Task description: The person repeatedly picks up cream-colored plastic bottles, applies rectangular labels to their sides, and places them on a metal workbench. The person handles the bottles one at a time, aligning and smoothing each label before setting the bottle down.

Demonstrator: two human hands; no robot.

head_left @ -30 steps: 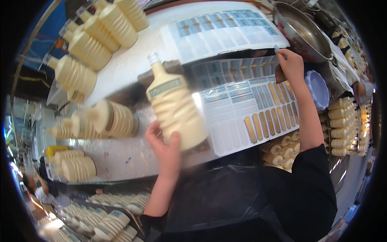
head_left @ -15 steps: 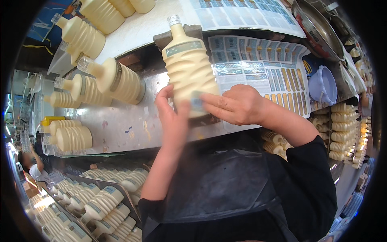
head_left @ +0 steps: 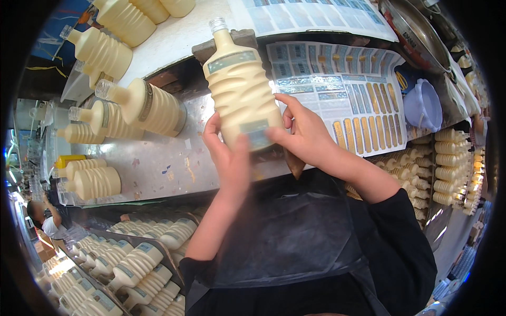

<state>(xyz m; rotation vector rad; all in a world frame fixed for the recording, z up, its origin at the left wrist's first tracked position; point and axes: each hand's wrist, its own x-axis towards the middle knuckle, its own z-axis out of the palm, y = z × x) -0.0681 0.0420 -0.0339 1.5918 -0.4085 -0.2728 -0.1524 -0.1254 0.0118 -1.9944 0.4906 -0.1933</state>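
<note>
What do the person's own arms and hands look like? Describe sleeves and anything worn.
Both hands are bare: no gloves, rings or watch on the left hand or right hand. The forearms are uncovered; dark black sleeves are pushed up near the elbows.

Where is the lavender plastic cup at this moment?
In the head view, the lavender cup lies on its side at upper right, beside the sticker sheet, under the metal bowl.

We've got the bottle [head_left: 241, 95] up over the metal table [head_left: 158, 163], left hand [head_left: 229, 158] under its left side, right hand [head_left: 305, 134] on the right. Sticker sheets [head_left: 342, 89] lie right behind it, the plastic cup [head_left: 424, 105] further right. More bottles [head_left: 142, 108] lie on the table to our left, others racked below [head_left: 132, 263].
</note>
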